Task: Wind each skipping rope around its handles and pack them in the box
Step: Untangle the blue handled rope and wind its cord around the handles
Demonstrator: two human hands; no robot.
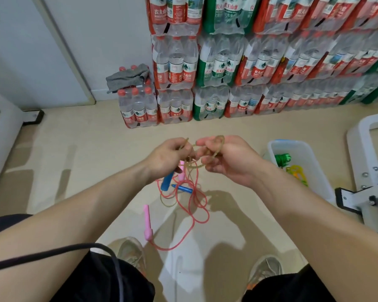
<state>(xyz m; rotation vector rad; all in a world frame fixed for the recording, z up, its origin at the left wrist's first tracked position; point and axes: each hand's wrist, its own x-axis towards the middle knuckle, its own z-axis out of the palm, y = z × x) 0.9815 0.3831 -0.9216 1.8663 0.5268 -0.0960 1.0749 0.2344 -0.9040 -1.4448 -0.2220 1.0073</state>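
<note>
Skipping ropes point(196, 205) hang tangled over the beige floor point(74, 160) — bottled-water packs point(227, 62) stacked along the wall, the white box point(319, 171) at right. My left hand point(166, 158) and right hand point(231, 162) each pinch the tan cord point(222, 141), fingers curled.

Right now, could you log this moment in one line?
left hand pinches tan rope | right hand grips it | pink rope below | box right

We wear black shorts point(92, 284) and worn beige trainers point(130, 251) — a touch of orange at the soles. Our forearms point(85, 205) are bare, and a dark cable point(52, 252) crosses our left thigh.
</note>
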